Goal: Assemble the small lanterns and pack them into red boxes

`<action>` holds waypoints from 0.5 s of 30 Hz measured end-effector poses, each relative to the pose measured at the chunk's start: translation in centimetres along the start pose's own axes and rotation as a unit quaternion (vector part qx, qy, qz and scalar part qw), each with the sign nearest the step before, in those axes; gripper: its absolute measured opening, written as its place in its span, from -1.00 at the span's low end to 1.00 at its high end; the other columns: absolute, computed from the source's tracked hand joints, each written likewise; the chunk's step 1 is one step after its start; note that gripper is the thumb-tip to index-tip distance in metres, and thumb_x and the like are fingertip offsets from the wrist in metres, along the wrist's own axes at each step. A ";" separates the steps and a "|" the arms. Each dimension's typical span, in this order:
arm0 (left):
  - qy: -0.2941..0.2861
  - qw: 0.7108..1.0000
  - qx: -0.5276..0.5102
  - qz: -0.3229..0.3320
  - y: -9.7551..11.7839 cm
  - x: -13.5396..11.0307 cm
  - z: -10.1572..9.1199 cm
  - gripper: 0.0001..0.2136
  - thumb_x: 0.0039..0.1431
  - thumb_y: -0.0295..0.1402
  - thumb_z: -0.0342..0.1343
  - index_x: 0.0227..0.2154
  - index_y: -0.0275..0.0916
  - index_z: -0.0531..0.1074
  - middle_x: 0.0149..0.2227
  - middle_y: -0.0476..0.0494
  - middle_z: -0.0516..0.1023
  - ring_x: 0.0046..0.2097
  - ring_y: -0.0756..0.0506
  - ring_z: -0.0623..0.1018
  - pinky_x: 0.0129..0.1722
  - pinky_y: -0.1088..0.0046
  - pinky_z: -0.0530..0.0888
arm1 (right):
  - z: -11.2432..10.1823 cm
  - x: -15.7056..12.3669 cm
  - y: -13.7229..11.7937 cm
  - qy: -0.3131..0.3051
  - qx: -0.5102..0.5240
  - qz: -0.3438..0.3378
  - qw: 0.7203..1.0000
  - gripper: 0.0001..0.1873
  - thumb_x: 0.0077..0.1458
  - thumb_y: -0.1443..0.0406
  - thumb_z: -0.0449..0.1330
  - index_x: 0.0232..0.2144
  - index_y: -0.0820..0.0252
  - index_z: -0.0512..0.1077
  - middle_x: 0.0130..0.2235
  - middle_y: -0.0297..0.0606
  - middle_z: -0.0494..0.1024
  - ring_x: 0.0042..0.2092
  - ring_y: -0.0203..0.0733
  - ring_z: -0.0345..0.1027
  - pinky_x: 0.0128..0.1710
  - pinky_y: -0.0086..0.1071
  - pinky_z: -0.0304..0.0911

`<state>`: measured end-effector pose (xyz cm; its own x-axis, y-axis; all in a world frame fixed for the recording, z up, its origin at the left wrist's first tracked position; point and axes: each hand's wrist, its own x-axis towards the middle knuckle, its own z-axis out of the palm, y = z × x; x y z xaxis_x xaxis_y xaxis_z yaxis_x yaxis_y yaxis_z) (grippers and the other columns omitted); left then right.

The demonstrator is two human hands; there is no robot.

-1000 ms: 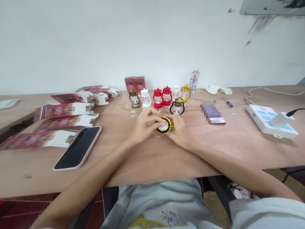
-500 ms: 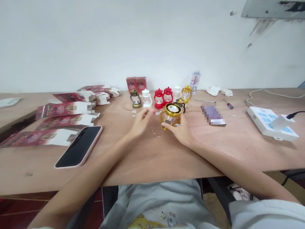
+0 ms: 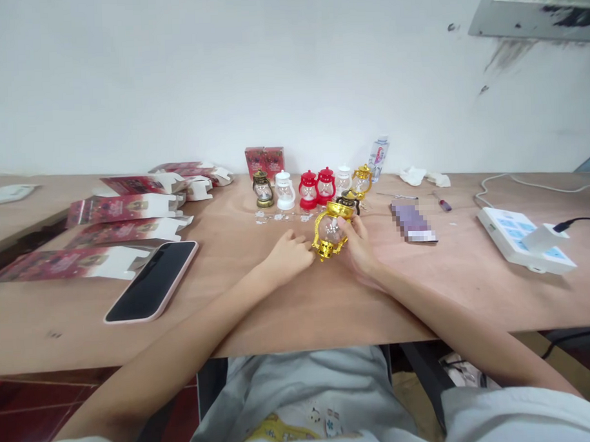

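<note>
A small gold lantern with a clear globe hangs upside down over the table, its base up and its cap low. My right hand is closed around its right side. My left hand lies low at the lantern's left, fingers curled, close to the cap. Whatever those fingers hold is hidden. The thin bent wire seen earlier on the table there does not show. Behind the hands lie small clear-and-white bits. A dark bronze lantern is partly covered by the gold one.
At the back stand a bronze lantern, a white lantern, red lanterns and another gold lantern. Flattened red boxes and a phone lie left. A screwdriver and a power strip are right.
The gold lantern has tilted, its base turning away from me and its cap coming down into view. My left hand has moved nearer and right, over where the wire lay, and its fingers have curled.
</note>
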<state>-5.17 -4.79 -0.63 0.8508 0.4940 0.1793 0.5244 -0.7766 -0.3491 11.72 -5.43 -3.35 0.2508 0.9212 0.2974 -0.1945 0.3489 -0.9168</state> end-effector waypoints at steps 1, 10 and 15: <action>0.003 1.000 0.005 0.001 0.0 0.1 0.0 -0.84 0.12 -0.57 0.05 -0.51 -0.30 0.48 -0.43 -0.17 0.55 -0.28 -0.11 0.48 -0.33 0.33 0.13 | -0.1 0.1 0.0 0.004 0.012 0.005 1.000 -0.62 -0.05 0.07 0.24 -0.17 0.03 0.36 -0.19 -0.38 0.48 -0.14 -0.22 0.38 -0.11 -0.26 0.37; -0.052 0.996 -0.045 -0.062 -0.1 0.2 -0.2 -0.92 0.06 -0.48 0.08 -0.45 -0.33 0.47 -0.34 -0.28 0.55 -0.22 -0.19 0.53 -0.33 0.35 0.23 | -0.7 0.3 -1.6 -0.020 0.078 0.032 0.996 -0.51 -0.10 0.15 0.24 -0.06 -0.13 0.25 -0.15 -0.44 0.43 -0.30 -0.28 0.43 -0.46 -0.36 0.47; 0.020 0.924 -0.319 -0.210 -2.2 0.1 0.4 -0.96 0.03 -0.50 0.05 -0.48 -0.27 0.32 -0.46 -0.11 0.49 -0.40 -0.07 0.48 -0.41 0.45 0.25 | -0.4 0.2 -1.9 -0.012 0.111 0.044 0.993 -0.57 -0.16 0.18 0.27 -0.21 -0.05 0.22 -0.17 -0.47 0.42 -0.31 -0.29 0.43 -0.43 -0.32 0.48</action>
<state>-6.25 -2.82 -0.20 0.5621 0.7990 0.2136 0.7102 -0.5987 0.3704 12.56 -5.96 -1.63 0.2024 0.9525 0.2277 -0.4193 0.2944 -0.8588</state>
